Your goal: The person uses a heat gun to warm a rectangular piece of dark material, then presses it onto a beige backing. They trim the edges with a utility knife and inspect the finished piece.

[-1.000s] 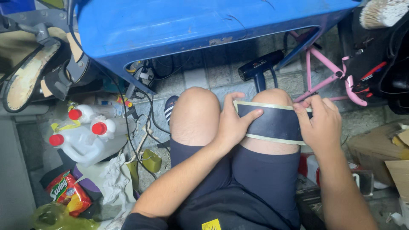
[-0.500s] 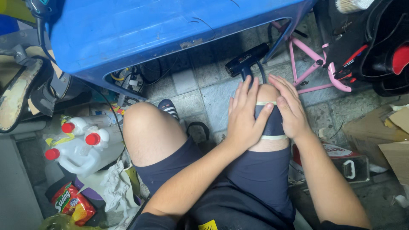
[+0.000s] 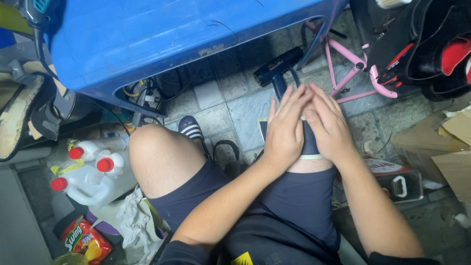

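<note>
I sit with a dark piece of material (image 3: pixel 310 143) with a pale edge laid over my right knee. My left hand (image 3: pixel 284 130) lies flat on its left part, fingers stretched forward and close together. My right hand (image 3: pixel 329 128) presses on its right part, and its fingertips touch those of the left hand. Only a narrow strip of the material shows between and beside the hands. My bare left knee (image 3: pixel 157 157) is spread out to the left.
A blue plastic table (image 3: pixel 147 39) stands ahead. A black pistol-shaped tool (image 3: pixel 277 71) and a pink metal frame (image 3: pixel 353 73) lie on the tiled floor. White jugs with red caps (image 3: pixel 93 174) and a snack bag (image 3: pixel 81 238) sit at left, cardboard (image 3: pixel 446 147) at right.
Both hands slid from the ends of the material toward its middle and now meet on top of the knee. My left knee swung out to the left.
</note>
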